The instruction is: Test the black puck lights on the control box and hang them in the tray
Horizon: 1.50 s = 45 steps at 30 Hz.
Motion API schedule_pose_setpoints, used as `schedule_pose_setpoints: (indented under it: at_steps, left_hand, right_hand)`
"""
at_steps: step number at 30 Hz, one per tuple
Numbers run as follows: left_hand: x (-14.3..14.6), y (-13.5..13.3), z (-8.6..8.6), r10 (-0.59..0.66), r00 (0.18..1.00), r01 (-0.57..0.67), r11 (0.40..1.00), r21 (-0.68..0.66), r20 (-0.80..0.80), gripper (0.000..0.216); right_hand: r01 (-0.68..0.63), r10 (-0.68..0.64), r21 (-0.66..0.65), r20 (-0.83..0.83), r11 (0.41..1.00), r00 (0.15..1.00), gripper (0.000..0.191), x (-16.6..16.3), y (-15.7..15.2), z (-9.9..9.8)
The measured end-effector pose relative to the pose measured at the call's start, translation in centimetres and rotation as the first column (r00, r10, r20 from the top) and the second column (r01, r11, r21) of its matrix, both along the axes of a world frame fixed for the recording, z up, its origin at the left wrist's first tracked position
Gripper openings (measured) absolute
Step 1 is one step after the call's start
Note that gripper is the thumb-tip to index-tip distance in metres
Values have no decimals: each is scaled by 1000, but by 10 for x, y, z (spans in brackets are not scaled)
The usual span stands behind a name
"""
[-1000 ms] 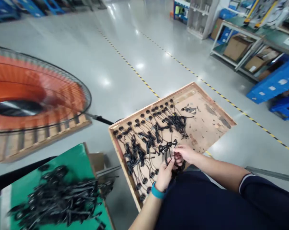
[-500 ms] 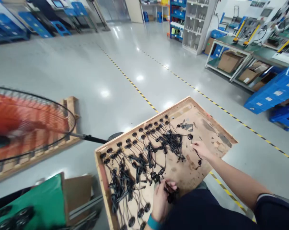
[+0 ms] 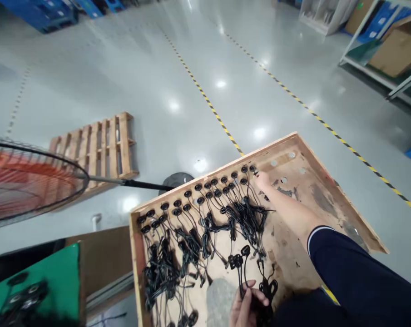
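Near the tray's front edge, my left hand (image 3: 244, 306) is closed around a few thin black cables (image 3: 240, 274). Their small black heads stick up above my fingers. A coiled part of black cable hangs beside that hand. My right hand (image 3: 262, 181) reaches to the far side of the wooden tray (image 3: 338, 190), its fingers pinched on a small black cable head at the end of the row of round black heads (image 3: 198, 187). From that row, cables run down to tangled black bundles (image 3: 246, 218) lying on the tray.
Left of the tray, a fan with a wire guard (image 3: 38, 181) stands on a round base (image 3: 181, 179). Behind it lies a wooden pallet (image 3: 105, 145). A green surface (image 3: 38, 281) holding black parts is at lower left. Striped tape (image 3: 208, 102) marks the floor.
My right hand has moved from the tray's middle right to the end of the far row with a cable head. My left hand still grips cables, their heads now upright. The view has tilted down.
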<state>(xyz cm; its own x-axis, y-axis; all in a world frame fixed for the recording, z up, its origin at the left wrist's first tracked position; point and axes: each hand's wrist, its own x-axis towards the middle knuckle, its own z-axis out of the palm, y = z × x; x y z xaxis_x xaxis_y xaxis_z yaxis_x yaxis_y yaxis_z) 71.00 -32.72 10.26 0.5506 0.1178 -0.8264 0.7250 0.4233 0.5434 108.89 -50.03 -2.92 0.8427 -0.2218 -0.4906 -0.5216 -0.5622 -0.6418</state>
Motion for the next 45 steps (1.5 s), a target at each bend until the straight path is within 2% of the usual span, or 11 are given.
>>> schedule_pose_setpoints:
  at_steps: [5,9,13,17,22,25,28,32,35,40,45]
  left_hand:
    - [29,-13,20,126,991,-117,982,-147,50,48]
    - [58,-21,23,113,991,-98,979,-177,76,50]
    - [79,-32,19,32,996,-15,980,-198,78,54]
    - [87,-45,12,-51,995,63,988,-142,87,56]
    - [77,-54,-1,124,992,-123,992,-32,19,57]
    - [65,-54,0,184,983,-183,981,-61,2,56]
    - [51,-50,7,163,987,-163,983,-79,-4,58]
    - [32,-42,13,150,988,-153,984,-96,-36,60]
    - [20,-38,7,169,984,-174,979,-108,-59,61]
    - [5,-35,-8,205,976,-211,971,-113,-67,63]
    - [4,-34,-10,231,971,-238,958,-161,-63,55]
  right_hand:
    - [-59,59,21,37,998,998,25,-8,-1,18]
    - [-211,230,245,-52,946,972,33,-86,-4,54]
    - [-197,392,586,-225,786,892,46,-174,-4,76]
    - [17,298,736,-295,677,908,47,-202,-5,79]
    - [163,107,760,-292,629,950,47,-185,-30,75]
    - [146,78,738,-260,658,962,46,-160,-42,67]
    - [97,88,666,-239,739,967,39,-127,-43,53]
    - [22,81,438,-216,899,973,30,-85,-32,29]
    - [-56,103,231,-195,971,976,25,-60,-18,14]
    - [-147,140,-22,-196,989,971,29,-33,10,-1]
    - [-176,158,-111,-159,978,975,26,-36,19,-3]
